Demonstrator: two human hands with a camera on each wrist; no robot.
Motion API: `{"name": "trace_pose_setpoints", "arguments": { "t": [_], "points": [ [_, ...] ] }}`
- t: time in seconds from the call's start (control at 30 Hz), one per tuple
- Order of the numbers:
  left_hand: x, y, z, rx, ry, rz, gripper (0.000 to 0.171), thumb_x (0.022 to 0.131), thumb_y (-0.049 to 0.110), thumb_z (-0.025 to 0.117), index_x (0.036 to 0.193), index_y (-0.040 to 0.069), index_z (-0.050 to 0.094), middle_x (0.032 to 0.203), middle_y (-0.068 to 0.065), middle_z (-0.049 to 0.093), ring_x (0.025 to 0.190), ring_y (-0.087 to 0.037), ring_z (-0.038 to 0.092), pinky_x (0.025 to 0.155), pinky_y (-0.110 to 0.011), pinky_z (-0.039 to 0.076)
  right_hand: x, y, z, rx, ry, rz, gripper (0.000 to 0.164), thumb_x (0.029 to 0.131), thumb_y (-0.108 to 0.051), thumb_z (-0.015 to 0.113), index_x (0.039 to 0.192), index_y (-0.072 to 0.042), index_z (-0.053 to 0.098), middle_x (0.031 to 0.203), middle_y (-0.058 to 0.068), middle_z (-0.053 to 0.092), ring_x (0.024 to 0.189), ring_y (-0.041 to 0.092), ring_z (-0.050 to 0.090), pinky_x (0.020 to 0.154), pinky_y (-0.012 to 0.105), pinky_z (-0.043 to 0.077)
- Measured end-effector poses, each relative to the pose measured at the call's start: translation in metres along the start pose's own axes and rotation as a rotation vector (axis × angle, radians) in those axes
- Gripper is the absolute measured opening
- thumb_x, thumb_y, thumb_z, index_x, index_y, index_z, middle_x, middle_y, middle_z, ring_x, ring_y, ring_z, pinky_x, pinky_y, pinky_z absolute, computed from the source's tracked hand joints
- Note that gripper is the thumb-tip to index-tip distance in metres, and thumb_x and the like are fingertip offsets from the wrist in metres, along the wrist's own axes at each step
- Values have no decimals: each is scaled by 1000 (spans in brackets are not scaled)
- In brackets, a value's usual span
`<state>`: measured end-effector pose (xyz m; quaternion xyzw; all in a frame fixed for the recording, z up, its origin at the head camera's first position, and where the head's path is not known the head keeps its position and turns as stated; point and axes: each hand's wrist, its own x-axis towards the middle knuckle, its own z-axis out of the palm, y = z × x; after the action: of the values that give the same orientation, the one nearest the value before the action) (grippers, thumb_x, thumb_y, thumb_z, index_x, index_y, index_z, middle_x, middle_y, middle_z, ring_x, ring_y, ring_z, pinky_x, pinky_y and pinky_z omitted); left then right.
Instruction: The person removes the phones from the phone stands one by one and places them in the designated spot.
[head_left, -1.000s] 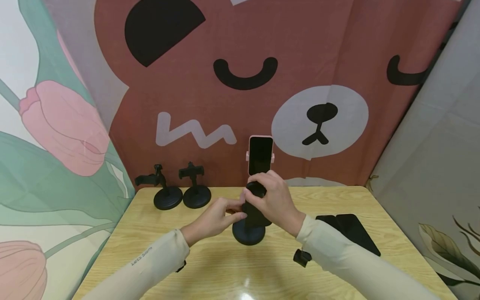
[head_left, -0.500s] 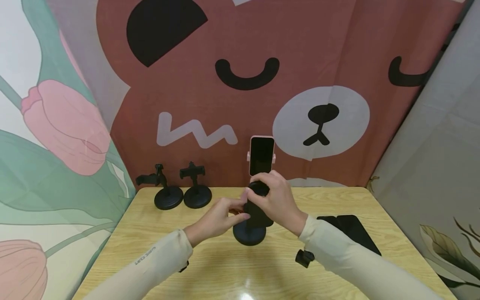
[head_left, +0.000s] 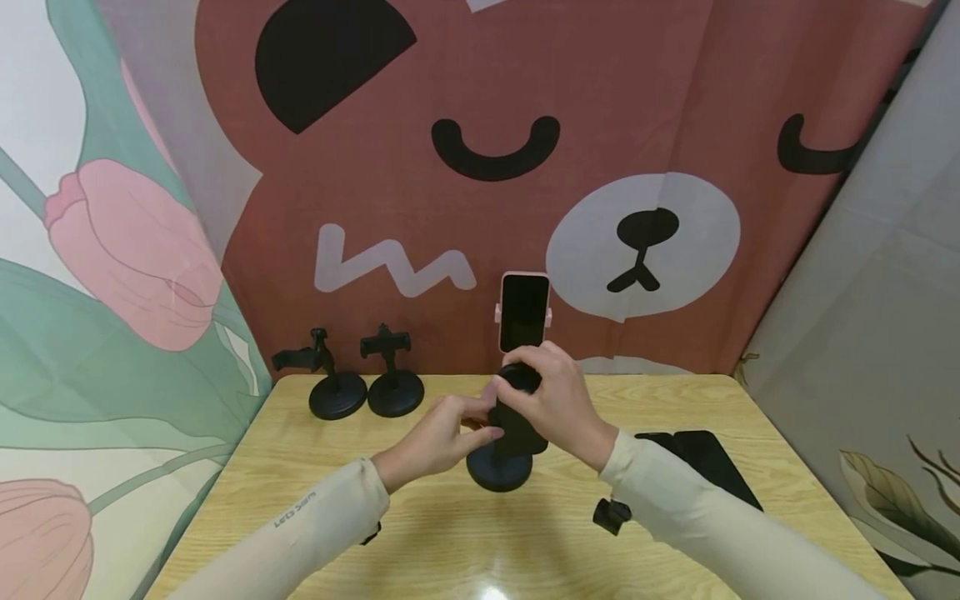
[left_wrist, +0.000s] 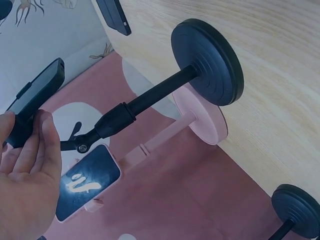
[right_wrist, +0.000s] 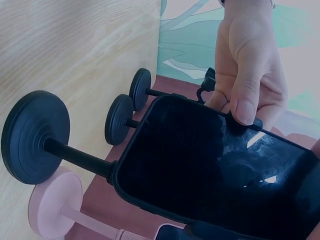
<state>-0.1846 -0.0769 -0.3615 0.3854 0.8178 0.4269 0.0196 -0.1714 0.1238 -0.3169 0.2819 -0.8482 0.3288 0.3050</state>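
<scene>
curtain w/ pink tulips [head_left: 131, 254] hangs far l; red-brown bear-print cloth [head_left: 495, 208] runs across the back. on the wood desk [head_left: 420, 542], back l corner, 1st blk stand [head_left: 337, 396], round base, clamp turned sideways; 2nd blk stand [head_left: 395, 393] just beside it, to the r.

then hands. l hand [head_left: 427, 442]: fingers bent, thumb & fingertips nearly closed, pinching the blk clamp [left_wrist: 22, 132] at the l edge of the blk phone [head_left: 522, 429]. phone's mid-desk, up on the 3rd blk stand [head_left: 500, 473], above its round base; dark screen shows smudges + reflections in r wrist cam.

behind it, at the back of the desk, pink stand [left_wrist: 200, 117] w/ pink-cased phone [head_left: 524, 312], upright, screen dark, side grips on both edges.

r hand [head_left: 566, 404]: curled over top end of the blk phone, thumb + index making a near-closed loop, gripping it. both sleeves pale cream; blk wrist cam [head_left: 611, 515] under the r one.

further r, partly behind r sleeve, 2 flat blk slabs [head_left: 716, 462] lie side by side. grey curtain [head_left: 847, 333] at far r.
</scene>
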Motion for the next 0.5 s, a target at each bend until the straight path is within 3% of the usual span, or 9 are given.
{"name": "trace_pose_setpoints", "arguments": {
  "t": [0.23, 0.5],
  "points": [
    [2, 0, -1, 10, -31, 20, 34, 101, 18, 65, 133, 8, 67, 116, -9, 76, 100, -15, 74, 91, -24, 58, 0, 1, -3, 13, -35, 11, 16, 89, -19, 77, 99, -8, 73, 90, 4, 72, 74, 17, 52, 58, 25, 42],
    [4, 1, 0, 27, -49, -3, 33, 102, 17, 62, 132, 6, 66, 118, -11, 75, 103, -17, 74, 92, -27, 59, 0, 4, -2, -13, -25, -17, 15, 88, -19, 79, 99, -9, 74, 93, 6, 73, 76, 22, 56, 59, 25, 44]
  ]
}}
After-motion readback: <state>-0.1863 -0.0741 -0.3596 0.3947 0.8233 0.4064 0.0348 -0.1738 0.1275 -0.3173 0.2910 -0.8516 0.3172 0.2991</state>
